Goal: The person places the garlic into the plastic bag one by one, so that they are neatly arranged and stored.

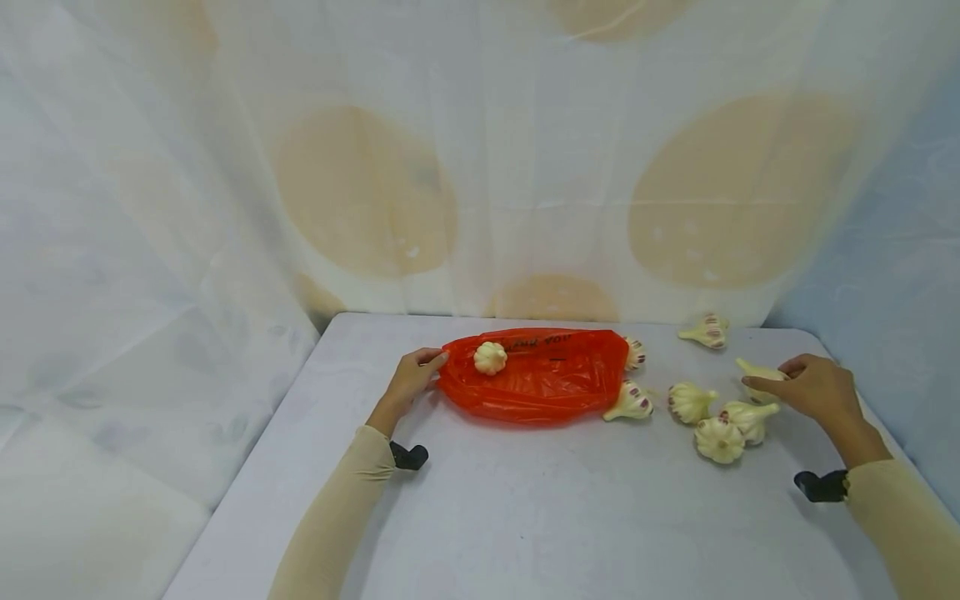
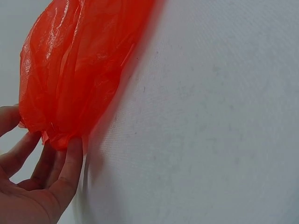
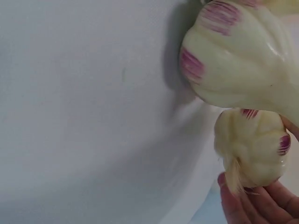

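A red plastic bag (image 1: 555, 379) with dark lettering lies across the back of the table. My left hand (image 1: 408, 382) pinches its left end, and in the left wrist view the fingers (image 2: 72, 163) hold the crumpled plastic. One garlic bulb (image 1: 491, 358) sits on top of the bag. Off to the right, my right hand (image 1: 821, 392) holds another garlic bulb (image 3: 252, 147) between thumb and fingers, its stem pointing left in the head view. Just in front of that hand is a cluster of garlic bulbs (image 1: 719, 440); one looms large in the right wrist view.
Two garlic bulbs (image 1: 632, 401) lie against the bag's right end, partly behind it. A further bulb (image 1: 707, 332) is near the table's back edge. Patterned curtains (image 1: 525, 167) hang behind and beside the white table (image 1: 525, 517).
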Demonstrator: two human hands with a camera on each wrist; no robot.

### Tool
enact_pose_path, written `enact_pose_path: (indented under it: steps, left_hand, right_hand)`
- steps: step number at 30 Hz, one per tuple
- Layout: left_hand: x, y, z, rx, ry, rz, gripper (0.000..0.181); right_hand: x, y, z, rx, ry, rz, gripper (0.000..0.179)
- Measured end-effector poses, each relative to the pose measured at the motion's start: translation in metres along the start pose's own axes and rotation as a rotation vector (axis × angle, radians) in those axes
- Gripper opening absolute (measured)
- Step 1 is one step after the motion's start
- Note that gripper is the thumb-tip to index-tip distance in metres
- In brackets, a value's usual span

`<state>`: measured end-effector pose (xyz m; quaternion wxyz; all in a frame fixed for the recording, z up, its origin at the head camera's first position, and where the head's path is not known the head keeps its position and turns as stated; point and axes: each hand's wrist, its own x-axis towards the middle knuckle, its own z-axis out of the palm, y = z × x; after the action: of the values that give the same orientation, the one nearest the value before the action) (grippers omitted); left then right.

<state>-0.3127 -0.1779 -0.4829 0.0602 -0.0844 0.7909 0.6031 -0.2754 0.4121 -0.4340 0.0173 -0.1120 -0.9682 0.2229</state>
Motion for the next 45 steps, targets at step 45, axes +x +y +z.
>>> enact_pose_path:
  steps: [45]
  left_hand:
    - [0.000, 0.002, -0.001, -0.021, 0.001, -0.022, 0.032]
  right_hand:
    - [0.002, 0.010, 0.003, -0.036, -0.057, -0.289, 0.087]
